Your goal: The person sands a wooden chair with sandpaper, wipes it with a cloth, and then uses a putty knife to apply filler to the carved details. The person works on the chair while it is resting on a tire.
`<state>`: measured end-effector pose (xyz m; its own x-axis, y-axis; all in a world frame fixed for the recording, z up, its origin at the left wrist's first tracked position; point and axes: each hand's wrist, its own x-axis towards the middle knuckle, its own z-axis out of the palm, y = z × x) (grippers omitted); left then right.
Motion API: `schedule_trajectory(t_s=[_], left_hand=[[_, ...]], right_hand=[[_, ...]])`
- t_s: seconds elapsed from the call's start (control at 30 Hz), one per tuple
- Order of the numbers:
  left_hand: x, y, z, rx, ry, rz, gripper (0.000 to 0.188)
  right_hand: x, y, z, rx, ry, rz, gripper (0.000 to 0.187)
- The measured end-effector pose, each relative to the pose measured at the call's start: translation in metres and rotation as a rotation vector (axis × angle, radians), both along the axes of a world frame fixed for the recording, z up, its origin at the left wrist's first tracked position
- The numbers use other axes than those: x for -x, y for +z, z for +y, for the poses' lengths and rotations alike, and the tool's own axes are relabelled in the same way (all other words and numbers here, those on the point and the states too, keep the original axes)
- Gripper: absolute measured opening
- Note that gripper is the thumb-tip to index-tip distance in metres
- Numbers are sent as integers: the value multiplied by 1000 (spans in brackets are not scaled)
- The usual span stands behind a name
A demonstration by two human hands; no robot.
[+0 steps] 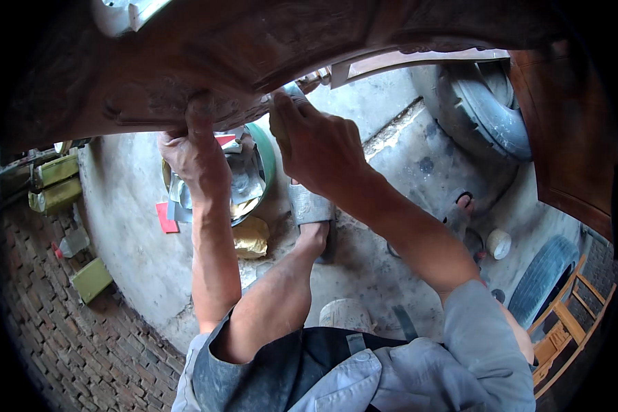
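Note:
A dark brown carved wooden panel [144, 82] spans the upper part of the head view, its curved lower edge facing me. My left hand [199, 158] is closed on that edge, thumb on the carved face and the other fingers mostly hidden behind it. To the right of it, my right hand [316, 141] is closed with bent fingers against the same edge. A small pale bluish bit shows by its fingertips; what they hold I cannot make out. Below the panel stands a green-rimmed round bin [264, 161] filled with papers and scraps.
Tyres [491, 113] lie at the right beside a reddish-brown wooden board [563, 137]. A light wooden frame [570, 323] leans at lower right. Yellowish tins [90, 280] and a clear bottle [74, 242] sit on bricks at left. A white roll [499, 244] is on the concrete floor.

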<state>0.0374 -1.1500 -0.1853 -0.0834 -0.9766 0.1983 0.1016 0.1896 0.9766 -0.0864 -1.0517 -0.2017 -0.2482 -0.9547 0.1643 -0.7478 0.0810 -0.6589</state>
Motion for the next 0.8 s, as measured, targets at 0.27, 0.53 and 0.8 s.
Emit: schedule_trajectory(t_s=[0.27,0.53,0.8], left_hand=[[-1,-3,-3,20,11,26,45],[-14,-6,-2,-27,72,-71,38],[-25,-30,-8,-98,81,-116,37]], right_hand=[[5,3,1,3,18,33,48],[7,8,-12,-113,15,32,60],[32,1,16,-28,133,18,64]])
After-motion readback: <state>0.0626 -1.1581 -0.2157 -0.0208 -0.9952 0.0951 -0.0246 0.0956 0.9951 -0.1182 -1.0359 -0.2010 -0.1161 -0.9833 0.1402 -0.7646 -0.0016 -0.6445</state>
